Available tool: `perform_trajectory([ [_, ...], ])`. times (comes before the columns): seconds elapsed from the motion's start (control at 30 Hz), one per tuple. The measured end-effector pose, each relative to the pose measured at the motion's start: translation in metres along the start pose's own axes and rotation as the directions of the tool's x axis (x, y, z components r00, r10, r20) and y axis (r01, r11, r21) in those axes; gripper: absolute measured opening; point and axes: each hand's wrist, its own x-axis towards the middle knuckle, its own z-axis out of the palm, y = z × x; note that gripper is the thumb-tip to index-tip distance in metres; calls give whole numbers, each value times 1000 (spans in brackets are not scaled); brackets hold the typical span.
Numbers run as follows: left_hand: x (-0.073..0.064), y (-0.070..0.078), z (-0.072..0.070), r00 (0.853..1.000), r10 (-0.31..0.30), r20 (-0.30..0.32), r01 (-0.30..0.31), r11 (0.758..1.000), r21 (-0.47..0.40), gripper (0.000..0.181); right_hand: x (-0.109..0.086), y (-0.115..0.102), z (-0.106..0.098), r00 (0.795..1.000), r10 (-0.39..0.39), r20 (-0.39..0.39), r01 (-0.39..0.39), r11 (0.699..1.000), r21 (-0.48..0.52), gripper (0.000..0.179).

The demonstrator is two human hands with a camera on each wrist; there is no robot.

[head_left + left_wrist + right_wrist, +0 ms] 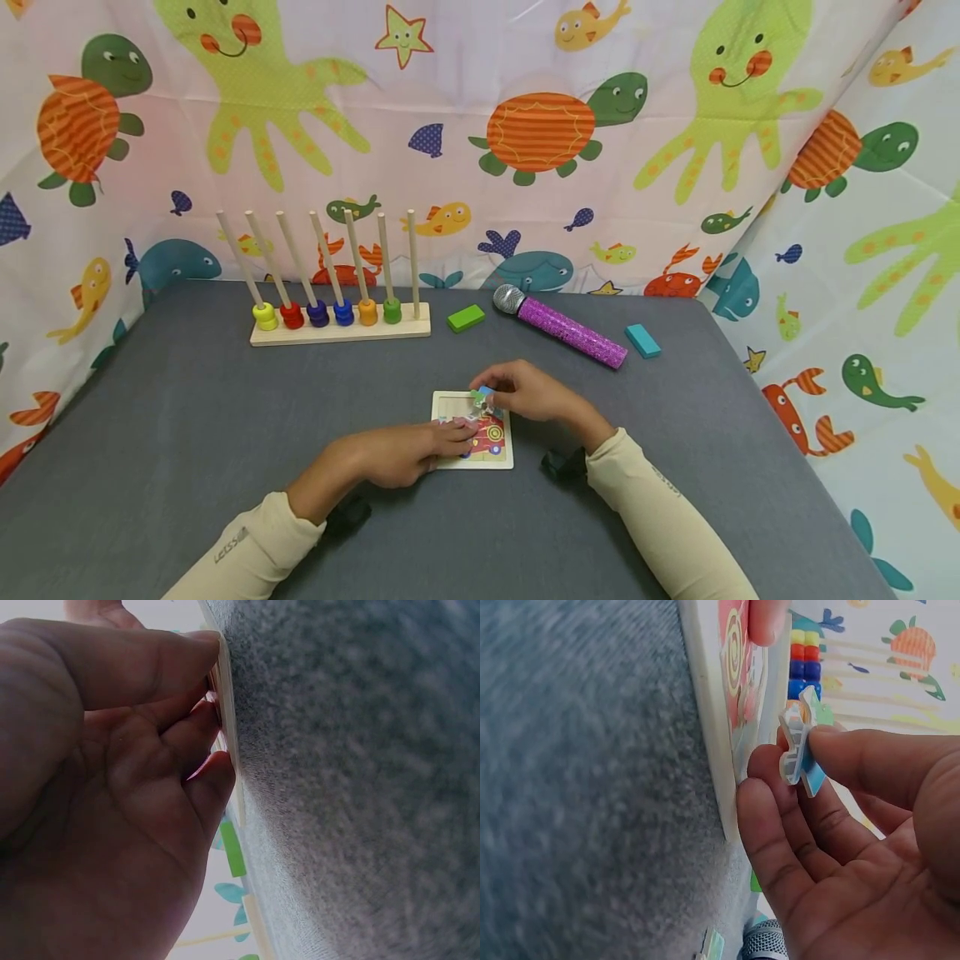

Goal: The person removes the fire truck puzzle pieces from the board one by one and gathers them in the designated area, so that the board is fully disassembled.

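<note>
A small square jigsaw puzzle board (480,464) with a pale wooden rim lies on the grey table. Its lower part shows a red vehicle picture; bare wood shows toward the upper left. My left hand (401,452) rests its fairly straight fingers on the picture from the left, with the thumb (199,656) at the board's edge. Over the upper right of the board, my right hand (534,390) pinches jigsaw pieces (812,765) between thumb and fingers. Two overlapping layers show, one greyish and one green and blue. The right fingertips are close beside the rim.
Behind stands a wooden peg rack (337,333) with coloured rings on most of its upright pegs. A green block (466,318), a purple glittery microphone (570,332) and a blue block (642,341) lie beyond the board. A patterned cloth (450,125) hangs behind the table.
</note>
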Motion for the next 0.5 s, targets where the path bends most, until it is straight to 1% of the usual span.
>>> perform_trajectory([
  [0.23, 1, 0, 1, 1000, -16, 2, 16, 1000, 2, 49, -4, 3, -6, 999, -32, -39, 31, 999, -34, 29],
  [0.37, 1, 0, 1, 1000, -22, 0, 22, 1000, -1, 49, -7, 6, -10, 997, -34, -76, 29, 998, -60, 27],
  [0.5, 1, 1, 1, 1000, -21, -4, 21, 1000, 3, 48, -11, 8, -16, 994, -33, -103, 27, 998, -62, 24],
])
